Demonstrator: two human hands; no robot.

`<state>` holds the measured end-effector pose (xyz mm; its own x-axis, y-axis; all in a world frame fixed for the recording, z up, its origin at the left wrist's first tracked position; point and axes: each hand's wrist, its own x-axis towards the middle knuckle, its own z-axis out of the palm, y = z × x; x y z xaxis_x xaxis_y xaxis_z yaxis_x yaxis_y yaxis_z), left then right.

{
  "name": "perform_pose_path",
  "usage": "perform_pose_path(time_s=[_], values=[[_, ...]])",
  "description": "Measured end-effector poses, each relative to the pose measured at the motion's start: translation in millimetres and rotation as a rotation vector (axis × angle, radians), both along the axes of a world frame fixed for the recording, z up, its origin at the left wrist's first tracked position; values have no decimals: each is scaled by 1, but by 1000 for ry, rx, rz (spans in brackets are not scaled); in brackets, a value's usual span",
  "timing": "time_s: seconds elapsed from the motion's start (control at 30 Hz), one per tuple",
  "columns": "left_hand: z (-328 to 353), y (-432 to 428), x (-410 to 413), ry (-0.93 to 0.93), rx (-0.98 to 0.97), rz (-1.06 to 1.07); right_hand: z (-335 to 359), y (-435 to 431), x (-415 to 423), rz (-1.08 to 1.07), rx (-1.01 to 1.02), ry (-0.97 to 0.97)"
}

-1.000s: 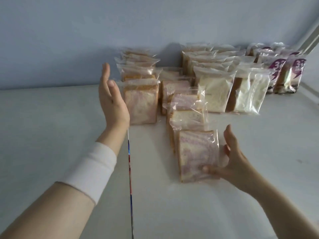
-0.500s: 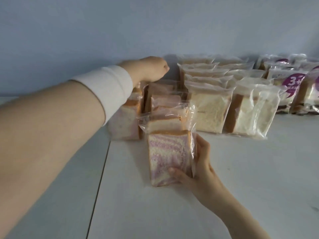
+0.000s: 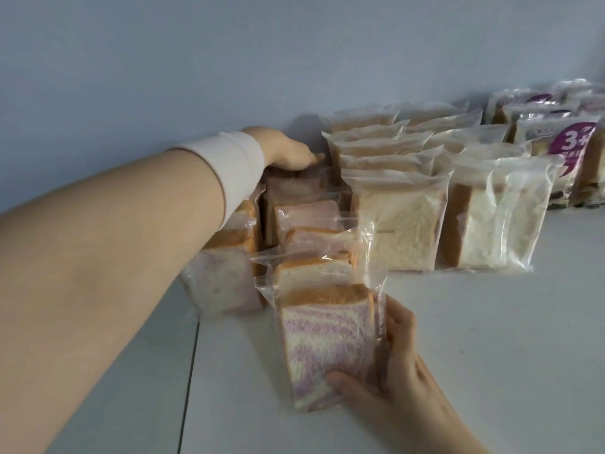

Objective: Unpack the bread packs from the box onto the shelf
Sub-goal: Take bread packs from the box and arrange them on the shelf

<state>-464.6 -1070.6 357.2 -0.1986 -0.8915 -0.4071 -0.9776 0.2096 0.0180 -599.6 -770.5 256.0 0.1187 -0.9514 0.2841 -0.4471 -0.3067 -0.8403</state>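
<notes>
Shelf [image 3: 474, 371] bare at near right.
My right hand [image 3: 393, 365] grips near pack [image 3: 324, 342]; left hand [image 3: 288, 152] far back, grip I cannot tell.

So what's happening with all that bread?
Someone is lining up bread packs on a white shelf. Their right hand grips the purple-swirl pack, which stands at the front of a row. Their left hand reaches to the back of the rows, by the wall, and rests on the packs there. Rows of white bread packs stand to the right, with purple-labelled packs beyond them. No box is in view.
</notes>
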Motion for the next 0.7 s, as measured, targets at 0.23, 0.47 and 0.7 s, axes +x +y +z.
perform_pose_path(time_s=[0.23,0.47,0.7], values=[[-3,1,1,129,29,20,0,-1,0,0,8,-6],[16,10,7,114,149,-89,-1,1,2,-7,27,-16],[27,8,17,110,-38,-258,1,-8,9,6,28,-84]])
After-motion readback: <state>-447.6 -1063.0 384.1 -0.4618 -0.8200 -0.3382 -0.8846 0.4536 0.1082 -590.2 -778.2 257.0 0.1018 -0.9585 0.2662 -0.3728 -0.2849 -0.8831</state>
